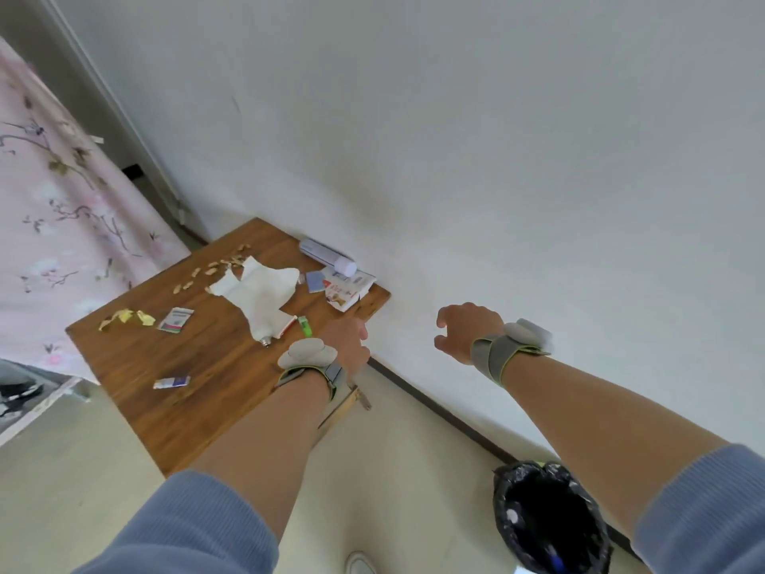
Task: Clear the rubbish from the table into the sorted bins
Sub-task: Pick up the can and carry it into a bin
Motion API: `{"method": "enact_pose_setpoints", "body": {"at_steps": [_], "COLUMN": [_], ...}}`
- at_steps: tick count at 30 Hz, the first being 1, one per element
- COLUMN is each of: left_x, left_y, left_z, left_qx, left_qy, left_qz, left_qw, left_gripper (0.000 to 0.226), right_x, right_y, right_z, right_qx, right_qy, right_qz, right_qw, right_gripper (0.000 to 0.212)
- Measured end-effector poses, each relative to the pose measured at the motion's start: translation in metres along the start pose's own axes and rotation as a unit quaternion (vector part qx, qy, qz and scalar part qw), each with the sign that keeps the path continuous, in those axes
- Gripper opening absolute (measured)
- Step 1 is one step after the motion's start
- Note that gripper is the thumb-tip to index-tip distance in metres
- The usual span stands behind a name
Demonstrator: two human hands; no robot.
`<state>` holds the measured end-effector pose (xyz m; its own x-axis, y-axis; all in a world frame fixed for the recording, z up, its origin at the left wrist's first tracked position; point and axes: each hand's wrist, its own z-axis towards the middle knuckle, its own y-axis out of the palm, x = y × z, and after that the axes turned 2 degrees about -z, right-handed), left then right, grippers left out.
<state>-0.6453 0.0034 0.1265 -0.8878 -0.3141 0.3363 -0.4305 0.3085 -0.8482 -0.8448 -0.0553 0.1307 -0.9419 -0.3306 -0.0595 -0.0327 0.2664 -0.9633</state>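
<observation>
A wooden table [198, 358] stands against the white wall with rubbish on it: white tissue paper [256, 290], a light bulb [267, 331], a green lighter [305, 326], peanut shells [211, 267], a yellow wrapper [126, 316], a small sachet [176, 319], a small tube [171, 382], a white bottle lying down [327, 255] and a printed box [347, 290]. My left hand [350, 339] hovers at the table's right edge near the lighter, fingers loosely curled, holding nothing. My right hand [463, 329] hangs in the air right of the table, fingers apart and empty.
A bin lined with a black bag [546, 515] stands on the floor at the lower right, by the wall. A pink flowered cloth [62, 225] hangs left of the table. A shoe tip [360, 563] shows at the bottom edge.
</observation>
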Motion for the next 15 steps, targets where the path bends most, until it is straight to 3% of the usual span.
{"method": "enact_pose_setpoints", "body": {"at_steps": [2,5,15], "left_x": [-0.034,-0.079,-0.177], "left_y": [-0.011,-0.026,-0.042], "left_z": [0.006,0.018,0.054], "left_qx": [0.038,0.010,0.034], "left_qy": [-0.035,-0.071,-0.162], "left_qz": [0.003,-0.008,-0.071], "left_qw": [0.999,0.997,0.984], "left_gripper": [0.029,0.032,0.028], "right_x": [-0.029,-0.070,-0.158], "right_y": [-0.004,-0.011,0.001], "right_z": [0.022,0.048,0.125], "right_qx": [-0.003,-0.017,-0.053], "right_qy": [-0.015,-0.028,-0.070], "right_qz": [-0.002,-0.013,-0.037], "right_qw": [1.000,0.999,0.995], "right_gripper": [0.036,0.036,0.031]}}
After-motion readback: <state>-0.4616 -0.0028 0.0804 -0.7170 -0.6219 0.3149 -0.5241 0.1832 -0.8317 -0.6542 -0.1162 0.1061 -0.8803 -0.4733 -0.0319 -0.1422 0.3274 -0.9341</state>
